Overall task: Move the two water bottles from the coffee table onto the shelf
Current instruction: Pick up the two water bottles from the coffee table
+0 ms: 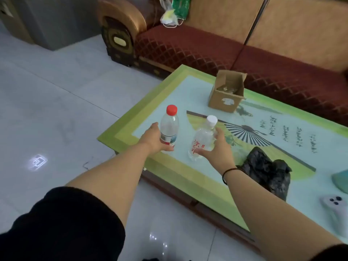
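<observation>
Pale glossy floor tiles (56, 95) surround a low desk (150, 102) with a green border and a printed fan picture, set before a red quilted sofa (188, 46). Left hand (153, 141) grasps the upright red-capped bottle (169, 127) near the desk's front corner; right hand (214, 149) grasps the white-capped bottle (204, 136), tilted, just beside it. Cardboard box (226, 93), black bag (267, 170) and white controller (334, 204) rest farther along the desk.

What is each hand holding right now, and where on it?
Left hand grips the red-capped bottle around its lower labelled body. Right hand grips the white-capped bottle around its mid-body.
</observation>
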A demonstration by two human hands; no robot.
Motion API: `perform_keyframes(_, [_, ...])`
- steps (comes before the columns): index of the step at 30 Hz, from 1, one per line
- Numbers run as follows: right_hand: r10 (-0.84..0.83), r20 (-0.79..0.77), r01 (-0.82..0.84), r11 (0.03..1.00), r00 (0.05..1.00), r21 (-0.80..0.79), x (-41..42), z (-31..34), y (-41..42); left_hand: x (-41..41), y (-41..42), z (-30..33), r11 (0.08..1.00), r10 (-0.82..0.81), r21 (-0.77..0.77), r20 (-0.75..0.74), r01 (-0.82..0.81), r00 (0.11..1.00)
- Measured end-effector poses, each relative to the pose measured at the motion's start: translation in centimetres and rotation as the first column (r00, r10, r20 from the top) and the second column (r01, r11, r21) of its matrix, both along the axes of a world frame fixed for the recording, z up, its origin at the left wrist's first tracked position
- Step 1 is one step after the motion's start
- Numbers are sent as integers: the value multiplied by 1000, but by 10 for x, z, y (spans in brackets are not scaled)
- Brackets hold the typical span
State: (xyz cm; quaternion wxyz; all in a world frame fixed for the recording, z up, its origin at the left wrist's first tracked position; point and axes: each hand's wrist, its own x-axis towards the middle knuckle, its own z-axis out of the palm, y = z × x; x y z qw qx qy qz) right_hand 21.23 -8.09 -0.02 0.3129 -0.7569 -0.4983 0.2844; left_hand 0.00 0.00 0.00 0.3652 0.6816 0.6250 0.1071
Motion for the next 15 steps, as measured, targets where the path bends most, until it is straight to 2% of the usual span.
perform_keyframes(2, [-22, -30, 23, 999, 999, 42, 0, -13, 3, 5, 3, -12, 999, 29, 37, 78, -32, 997])
perform_keyframes(5, [-47, -59, 48, 999, 997, 17, 0, -35, 11, 13, 15, -34, 992, 110, 38, 195, -120, 975])
perform_keyframes(9, [-45, 6, 44, 996, 999, 83, -7, -39, 21, 18, 22, -44, 970, 208, 61, 300, -237, 931])
perform_keyframes(12, [-37, -9, 38, 991, 999, 130, -13, -16, 24, 10, 23, -25, 947, 285, 26, 398, -321, 872])
perform_keyframes(15, [-12, -54, 21, 985, 998, 171, -24, 34, 36, -11, 26, 27, 937, 307, 12, 448, -349, 840])
